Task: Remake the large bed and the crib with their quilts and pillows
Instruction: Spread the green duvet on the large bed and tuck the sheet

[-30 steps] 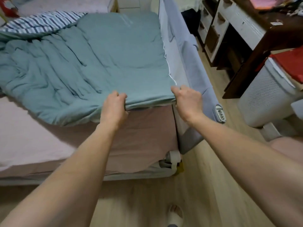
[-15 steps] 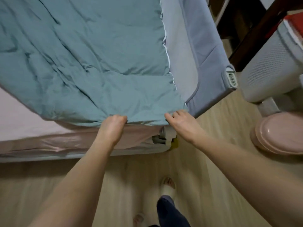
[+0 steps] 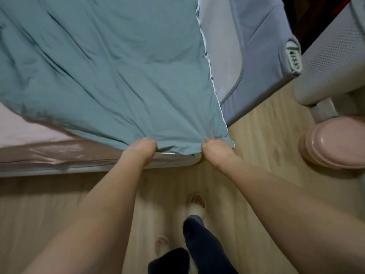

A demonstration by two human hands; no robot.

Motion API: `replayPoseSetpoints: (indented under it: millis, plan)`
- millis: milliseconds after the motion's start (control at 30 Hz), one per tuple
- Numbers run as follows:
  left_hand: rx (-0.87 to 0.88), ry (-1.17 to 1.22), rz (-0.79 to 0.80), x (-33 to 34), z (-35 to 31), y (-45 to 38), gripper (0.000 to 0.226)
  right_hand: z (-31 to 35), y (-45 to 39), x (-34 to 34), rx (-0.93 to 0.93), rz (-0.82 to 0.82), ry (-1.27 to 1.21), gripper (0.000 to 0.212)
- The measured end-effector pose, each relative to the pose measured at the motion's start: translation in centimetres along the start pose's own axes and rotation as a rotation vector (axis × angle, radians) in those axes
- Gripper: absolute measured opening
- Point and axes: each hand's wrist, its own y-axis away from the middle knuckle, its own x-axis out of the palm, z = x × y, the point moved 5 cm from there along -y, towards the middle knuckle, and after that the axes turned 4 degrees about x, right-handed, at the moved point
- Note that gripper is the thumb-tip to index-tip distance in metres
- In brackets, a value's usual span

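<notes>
A teal quilt (image 3: 110, 72) lies spread over the large bed, whose pink sheet (image 3: 25, 133) shows at the left. My left hand (image 3: 141, 150) grips the quilt's foot edge with curled fingers. My right hand (image 3: 212, 148) grips the same edge near its right corner, beyond the bed's foot corner. The cloth is stretched taut toward both hands. A grey fabric guard rail (image 3: 256, 62) runs along the bed's right side. No pillow or crib is in view.
A white perforated basket (image 3: 331, 56) stands at the right, with a pink round lidded object (image 3: 335, 143) on the wooden floor (image 3: 266, 135) below it. My feet in slippers (image 3: 196, 204) stand at the foot of the bed.
Both hands have pulled the quilt's edge down toward the foot of the bed, past the mattress edge. The quilt has flattened and my head has tilted downward.
</notes>
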Motion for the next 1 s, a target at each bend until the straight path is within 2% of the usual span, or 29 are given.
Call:
replayPoseSetpoints:
  millis: [167,300,400,467,567,733,867,1000]
  plan:
    - [0.027,0.019,0.083,4.1,-1.2,-3.0,0.045,1.5,-1.0,3.0,0.071,0.039,0.044,0.037]
    - [0.064,0.101,0.135,4.3,-1.3,-4.3,0.040,2.1,0.0,4.4,0.136,0.167,-0.038,0.054]
    - [0.105,0.270,0.183,2.8,-0.3,-3.2,0.030,1.9,1.2,2.8,0.111,0.198,-0.041,0.043]
    - [0.012,0.423,0.079,1.0,2.4,-1.6,0.037,1.9,1.0,-0.3,0.061,0.159,-0.045,0.034]
    - [-0.227,0.660,-0.160,-1.9,8.6,2.0,0.047,2.9,-0.8,-6.5,0.000,0.068,-0.067,0.028]
    - [-0.584,0.942,-0.354,-2.1,18.0,7.5,0.052,9.5,-5.3,-15.3,-0.137,-0.091,-0.191,0.026]
    - [-0.750,1.331,-0.470,1.4,23.3,8.4,0.057,18.0,-9.2,-17.2,-0.285,-0.149,-0.219,0.035]
    - [-0.835,1.901,-0.589,4.9,26.7,7.0,0.045,25.4,-12.6,-16.9,-0.383,-0.186,-0.232,0.041]
